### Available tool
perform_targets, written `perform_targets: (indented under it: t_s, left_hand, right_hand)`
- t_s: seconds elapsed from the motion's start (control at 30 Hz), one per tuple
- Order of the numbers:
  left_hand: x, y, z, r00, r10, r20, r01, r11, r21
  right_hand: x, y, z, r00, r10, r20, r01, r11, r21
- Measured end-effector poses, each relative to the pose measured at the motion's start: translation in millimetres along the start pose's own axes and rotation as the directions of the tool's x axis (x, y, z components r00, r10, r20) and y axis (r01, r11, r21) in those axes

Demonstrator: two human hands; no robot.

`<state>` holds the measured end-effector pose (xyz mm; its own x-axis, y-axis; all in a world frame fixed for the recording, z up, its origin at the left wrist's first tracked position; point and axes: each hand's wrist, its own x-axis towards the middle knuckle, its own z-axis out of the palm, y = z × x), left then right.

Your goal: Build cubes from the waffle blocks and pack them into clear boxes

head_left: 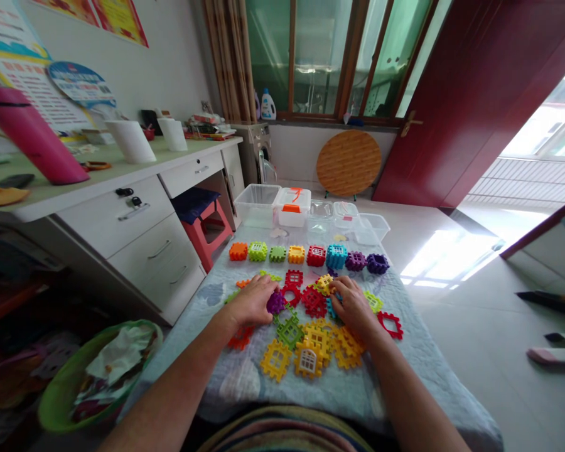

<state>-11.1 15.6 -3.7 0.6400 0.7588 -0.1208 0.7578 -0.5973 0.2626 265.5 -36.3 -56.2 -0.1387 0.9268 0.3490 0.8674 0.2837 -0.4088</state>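
Note:
My left hand [254,301] is over the left side of a loose pile of notched plastic building pieces, its fingers closed around a purple building piece [276,302]. My right hand [352,302] is across the pile, thumb and fingers bent at a yellow building piece [324,284]. Between the hands lie red pieces [314,302], one with a round hole. Green pieces [289,331] and yellow window pieces [277,360] are spread nearer my body. Beyond the hands stands a row of assembled cubes, from an orange cube [238,252] to a dark purple cube [378,263].
Clear plastic boxes [258,204] and a white-lidded box [292,210] line the far end of the cloth-covered table [405,376]. At left are a desk with drawers [136,216], a red stool [207,229] and a green waste basket [51,408].

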Motion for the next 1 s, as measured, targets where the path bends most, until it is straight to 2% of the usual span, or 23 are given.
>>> perform_targets:
  t_s: [0.17,0.27,0.4,0.53,0.67,0.8,0.9,1.0]
  left_hand:
    - [-2.4,9.0,-13.1,0.996,-0.043,-0.076,0.044,0.999,0.009]
    - [3.0,20.2,-16.9,0.990,-0.008,-0.143,0.005,1.000,-0.023]
    - [20.8,37.5,-6.9,0.975,0.092,-0.204,-0.111,0.990,-0.083]
    - [29.9,41.0,6.7,0.967,0.108,-0.232,-0.151,0.973,-0.174]
    - [18.2,15.4,6.8,0.929,0.030,-0.369,-0.123,0.966,-0.230]
    - [2.3,-34.6,5.5,0.845,-0.143,-0.515,0.010,0.968,-0.252]
    - [-4.9,-70.1,14.2,0.774,-0.272,-0.572,0.113,0.948,-0.298]
    - [-9.1,-91.8,28.9,0.727,-0.383,-0.569,0.166,0.903,-0.396]
  right_hand:
    - [-0.2,0.0,0.9,1.000,-0.003,-0.006,0.003,1.000,-0.001]
    - [0.3,-0.7,0.5,1.000,0.000,-0.004,0.000,1.000,-0.005]
    - [1.0,-2.6,-1.0,1.000,0.014,-0.004,-0.014,1.000,-0.008]
    - [0.3,-1.2,-1.0,1.000,0.017,0.007,-0.017,1.000,-0.003]
    - [-0.1,-0.6,-4.3,1.000,-0.011,-0.024,0.011,1.000,0.008]
    - [5.4,-16.8,-15.0,0.996,-0.067,-0.051,0.069,0.997,0.042]
    - [15.4,-36.6,-17.9,0.989,-0.136,0.050,0.133,0.989,0.072]
    - [28.4,-51.2,-9.9,0.965,-0.185,0.186,0.174,0.982,0.074]
